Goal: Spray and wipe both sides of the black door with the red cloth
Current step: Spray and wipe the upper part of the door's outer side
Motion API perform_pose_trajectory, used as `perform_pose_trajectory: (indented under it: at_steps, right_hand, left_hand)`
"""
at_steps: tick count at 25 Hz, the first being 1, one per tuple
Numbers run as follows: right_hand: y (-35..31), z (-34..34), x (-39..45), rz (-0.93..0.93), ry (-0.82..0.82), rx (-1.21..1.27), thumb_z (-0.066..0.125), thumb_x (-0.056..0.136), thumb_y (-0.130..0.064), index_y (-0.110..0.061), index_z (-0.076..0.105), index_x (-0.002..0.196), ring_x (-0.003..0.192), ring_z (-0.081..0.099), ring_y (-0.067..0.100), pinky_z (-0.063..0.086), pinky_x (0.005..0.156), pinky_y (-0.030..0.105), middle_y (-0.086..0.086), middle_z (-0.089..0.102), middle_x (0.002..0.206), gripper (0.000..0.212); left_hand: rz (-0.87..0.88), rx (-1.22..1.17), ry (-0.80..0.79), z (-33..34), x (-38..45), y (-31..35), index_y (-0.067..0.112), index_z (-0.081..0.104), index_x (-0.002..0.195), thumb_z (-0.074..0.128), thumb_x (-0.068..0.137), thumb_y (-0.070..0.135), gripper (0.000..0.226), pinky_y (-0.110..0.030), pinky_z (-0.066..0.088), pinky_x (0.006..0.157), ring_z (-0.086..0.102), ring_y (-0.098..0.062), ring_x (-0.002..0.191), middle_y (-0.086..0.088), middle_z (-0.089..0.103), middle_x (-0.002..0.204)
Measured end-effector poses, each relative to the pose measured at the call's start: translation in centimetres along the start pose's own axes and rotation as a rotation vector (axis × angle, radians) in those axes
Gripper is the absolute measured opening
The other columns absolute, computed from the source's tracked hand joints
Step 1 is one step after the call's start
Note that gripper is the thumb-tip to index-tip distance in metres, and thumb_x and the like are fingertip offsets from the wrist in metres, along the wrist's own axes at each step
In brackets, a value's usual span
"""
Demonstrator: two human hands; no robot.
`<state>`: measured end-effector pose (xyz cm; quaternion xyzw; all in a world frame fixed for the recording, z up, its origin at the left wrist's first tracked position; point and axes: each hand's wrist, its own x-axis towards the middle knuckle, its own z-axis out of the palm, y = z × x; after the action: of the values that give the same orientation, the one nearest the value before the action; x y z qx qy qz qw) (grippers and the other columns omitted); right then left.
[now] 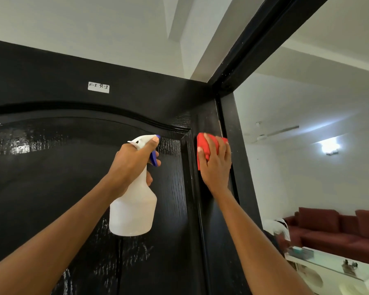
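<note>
The black door (62, 177) fills the view from nine o'clock to centre, its panel streaked wet. The left hand (130, 165) grips a white spray bottle (134, 209) by the neck at centre. At its three o'clock, the right hand (216, 165) presses the red cloth (202, 145) with spread fingers against the door's edge. A white label (98, 87) sits at eleven o'clock, a sofa (337, 231) at four.

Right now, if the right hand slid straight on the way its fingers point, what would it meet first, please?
Probably the door frame's top corner; the right hand presses the red cloth on the black door, fingers pointing up.
</note>
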<state>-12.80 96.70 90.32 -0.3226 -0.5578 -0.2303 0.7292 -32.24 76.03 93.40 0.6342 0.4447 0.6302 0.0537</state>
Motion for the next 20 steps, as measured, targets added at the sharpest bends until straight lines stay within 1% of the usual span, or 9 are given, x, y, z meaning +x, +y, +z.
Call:
perform_pose_trajectory:
  at_steps: [3, 6, 7, 9, 11, 15, 16, 18, 20]
  right_hand:
    - [1.8, -2.0, -8.3, 0.016, -0.046, 0.017, 0.039, 0.104, -0.058, -0.033, 0.031, 0.156, 0.152, 0.024, 0.034, 0.033, 0.12, 0.054, 0.004, 0.029, 0.162, 0.058]
    - [2.9, -4.1, -16.6, 0.044, -0.065, -0.04, 0.037, 0.104, -0.061, -0.035, 0.026, 0.158, 0.153, 0.023, 0.035, 0.031, 0.119, 0.052, 0.004, 0.028, 0.164, 0.061]
    - [2.8, -4.6, -18.4, 0.06, -0.081, -0.054, 0.037, 0.104, -0.06, -0.035, 0.024, 0.159, 0.153, 0.023, 0.035, 0.032, 0.119, 0.052, 0.005, 0.028, 0.164, 0.061]
    - [2.3, -4.7, -19.4, 0.08, -0.095, -0.092, 0.04, 0.105, -0.055, -0.033, 0.024, 0.159, 0.152, 0.026, 0.035, 0.033, 0.119, 0.055, 0.007, 0.032, 0.162, 0.06]
    - [1.4, -4.3, -16.9, 0.073, -0.103, -0.121, 0.04, 0.107, -0.052, -0.029, 0.027, 0.158, 0.15, 0.03, 0.034, 0.033, 0.119, 0.057, 0.009, 0.035, 0.159, 0.057]
    - [-1.1, -2.1, -6.8, 0.076, -0.129, -0.116, 0.028, 0.105, -0.059, -0.029, 0.031, 0.158, 0.148, 0.03, 0.037, 0.034, 0.116, 0.06, 0.01, 0.034, 0.159, 0.061]
    - [-1.9, -1.6, -3.7, 0.049, -0.131, -0.101, 0.03, 0.104, -0.059, -0.029, 0.032, 0.158, 0.147, 0.029, 0.039, 0.033, 0.115, 0.061, 0.01, 0.034, 0.159, 0.061]
    - [-3.6, -0.7, 1.2, -0.065, -0.166, -0.106, 0.036, 0.103, -0.055, -0.031, 0.033, 0.158, 0.149, 0.024, 0.042, 0.031, 0.116, 0.063, 0.01, 0.032, 0.16, 0.06]
    - [-4.2, -0.1, 3.3, -0.178, -0.176, -0.151, 0.045, 0.103, -0.049, -0.032, 0.033, 0.157, 0.15, 0.021, 0.043, 0.031, 0.116, 0.065, 0.01, 0.031, 0.162, 0.058]
  left_hand:
    - [-0.008, 0.01, -0.022, 0.4, -1.1, -0.3, 0.013, 0.067, 0.105, 0.053, 0.096, 0.058, 0.048, -0.028, 0.054, 0.047, 0.063, -0.02, 0.044, -0.005, 0.077, 0.089]
    - [-0.029, -0.019, -0.053, 1.4, -2.7, -0.9, 0.011, 0.067, 0.104, 0.054, 0.096, 0.057, 0.048, -0.029, 0.054, 0.047, 0.063, -0.022, 0.046, -0.007, 0.076, 0.089]
    - [-0.037, -0.022, -0.066, 1.8, -3.3, -1.1, 0.011, 0.067, 0.103, 0.054, 0.097, 0.056, 0.048, -0.029, 0.053, 0.047, 0.063, -0.022, 0.046, -0.007, 0.076, 0.09]
    - [-0.051, -0.036, -0.08, 2.8, -4.0, -1.5, 0.01, 0.067, 0.104, 0.053, 0.098, 0.055, 0.047, -0.03, 0.054, 0.048, 0.063, -0.024, 0.046, -0.008, 0.076, 0.09]
    - [-0.051, -0.049, -0.084, 3.5, -4.2, -1.6, 0.01, 0.066, 0.103, 0.053, 0.099, 0.054, 0.046, -0.031, 0.054, 0.05, 0.063, -0.025, 0.047, -0.008, 0.077, 0.088]
    - [-0.052, -0.055, -0.069, 3.2, -3.4, -1.5, 0.012, 0.067, 0.101, 0.052, 0.098, 0.056, 0.046, -0.032, 0.054, 0.053, 0.063, -0.026, 0.048, -0.007, 0.077, 0.088]
    - [-0.056, -0.052, -0.064, 2.9, -3.2, -1.6, 0.012, 0.067, 0.1, 0.053, 0.098, 0.057, 0.046, -0.032, 0.054, 0.052, 0.063, -0.025, 0.048, -0.006, 0.077, 0.087]
    - [-0.07, -0.051, -0.043, 2.2, -3.1, -1.8, 0.014, 0.067, 0.099, 0.053, 0.097, 0.057, 0.045, -0.031, 0.054, 0.05, 0.063, -0.025, 0.047, -0.004, 0.077, 0.085]
    - [-0.077, -0.062, -0.033, 1.5, -3.2, -2.3, 0.016, 0.067, 0.098, 0.053, 0.098, 0.055, 0.042, -0.029, 0.053, 0.047, 0.063, -0.023, 0.046, -0.003, 0.077, 0.084]
